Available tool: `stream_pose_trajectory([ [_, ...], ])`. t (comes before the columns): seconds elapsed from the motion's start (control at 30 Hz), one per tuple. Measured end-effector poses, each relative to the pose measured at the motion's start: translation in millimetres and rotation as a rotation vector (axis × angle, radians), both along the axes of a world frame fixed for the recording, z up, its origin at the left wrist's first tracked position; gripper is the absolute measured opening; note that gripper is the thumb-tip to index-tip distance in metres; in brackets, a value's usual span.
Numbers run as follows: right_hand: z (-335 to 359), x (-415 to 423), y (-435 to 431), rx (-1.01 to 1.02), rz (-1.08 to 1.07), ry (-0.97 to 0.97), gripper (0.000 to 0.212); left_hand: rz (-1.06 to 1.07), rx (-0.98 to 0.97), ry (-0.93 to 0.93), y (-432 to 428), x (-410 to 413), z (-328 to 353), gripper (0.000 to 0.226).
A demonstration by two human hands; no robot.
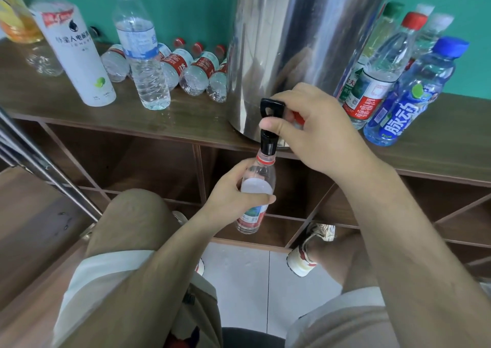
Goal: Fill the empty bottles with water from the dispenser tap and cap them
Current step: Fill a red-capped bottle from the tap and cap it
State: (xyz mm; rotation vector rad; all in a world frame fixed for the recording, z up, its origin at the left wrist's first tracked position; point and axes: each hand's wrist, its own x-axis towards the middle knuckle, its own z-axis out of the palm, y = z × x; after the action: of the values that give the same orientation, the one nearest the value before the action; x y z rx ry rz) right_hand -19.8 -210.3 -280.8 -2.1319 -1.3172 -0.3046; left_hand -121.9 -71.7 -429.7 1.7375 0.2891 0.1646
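Note:
A steel dispenser drum (pixel 292 44) stands on the wooden shelf top (pixel 66 103). Its black tap (pixel 269 127) juts out over the shelf's front edge. My right hand (pixel 313 132) grips the tap lever, thumb on the spout; a red cap (pixel 299 116) peeks out from under its fingers. My left hand (pixel 236 196) holds a small clear bottle with a red label (pixel 256 188) upright, its open neck right under the spout. No water stream is discernible.
Left of the drum stand a white bottle (pixel 77 55) and a clear capped bottle (pixel 140 52), with several small red-labelled bottles (pixel 196 71) lying behind. Capped bottles (pixel 406 92) crowd the right side. Open cubbies (pixel 148 167) lie under the shelf top. My knees and shoes are below.

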Motion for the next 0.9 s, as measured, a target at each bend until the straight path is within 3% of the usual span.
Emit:
stream_pose_trajectory([
  [0.13, -5.9, 0.9, 0.0, 0.053, 0.064, -0.04, 0.018, -0.006, 0.017, 0.007, -1.0, 0.5, 0.5, 0.066],
  [0.27, -25.0, -8.9, -2.4, 0.145, 0.019, -0.257, 0.018, 0.005, 0.023, 0.017, -2.4, 1.0, 2.2, 0.067],
  [0.4, -42.7, -13.7, -9.6, 0.113, 0.042, -0.49, 0.038, 0.004, 0.005, 0.012, -2.9, 0.4, 3.6, 0.069],
  [0.47, -53.6, -17.8, -16.3, 0.134, 0.041, -0.405, 0.039, -0.001, -0.003, 0.002, -2.7, -0.1, 4.3, 0.073],
  [0.53, -68.6, -22.5, -26.6, 0.256, -0.014, -0.197, 0.033, -0.002, -0.003, -0.002, -2.3, 0.0, 4.2, 0.075],
  [0.63, -90.1, -22.5, -40.9, 0.414, -0.212, 0.083, 0.022, -0.001, 0.008, 0.011, -1.7, 0.6, 1.5, 0.07],
  [0.8, -96.8, 2.1, -44.6, 0.425, -0.458, 0.31, 0.062, -0.017, 0.045, 0.012, -0.9, 3.1, -0.5, 0.067],
  [0.9, -94.3, 16.8, -41.9, 0.521, -0.488, 0.399, 0.066, -0.018, 0.062, 0.007, 0.2, 3.6, -1.3, 0.067],
])
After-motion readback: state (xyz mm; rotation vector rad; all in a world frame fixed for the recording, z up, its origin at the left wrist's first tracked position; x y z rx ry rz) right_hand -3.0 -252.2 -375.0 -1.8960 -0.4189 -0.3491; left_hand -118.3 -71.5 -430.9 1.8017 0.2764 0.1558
